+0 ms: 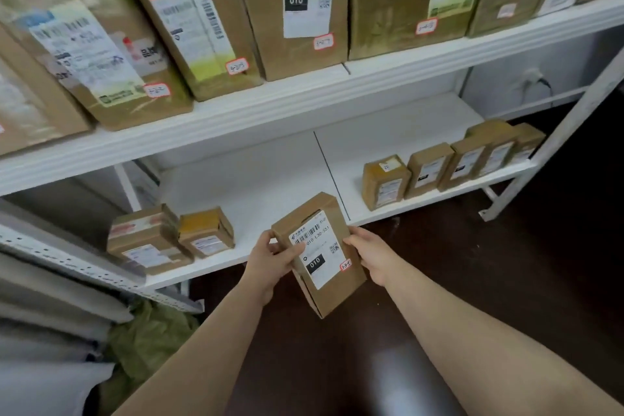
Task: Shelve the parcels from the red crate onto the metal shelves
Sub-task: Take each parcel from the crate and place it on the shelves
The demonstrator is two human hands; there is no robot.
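While the left hand (274, 258) and right hand (371, 255) each grip one long side of the parcel (324, 246), it is held label-up just before the front edge of the lower shelf (263, 179). Other boxes (206, 233) stand at its left and right ends.

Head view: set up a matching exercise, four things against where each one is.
Things
1. parcel
2. large cartons
3. row of small boxes
4. green plastic

Places
A. right end of the lower shelf
B. bottom left of the view
C. on the upper shelf
D. between the left hand and the right hand

Pairs: 1-D, 2-C, 3-A, 4-B
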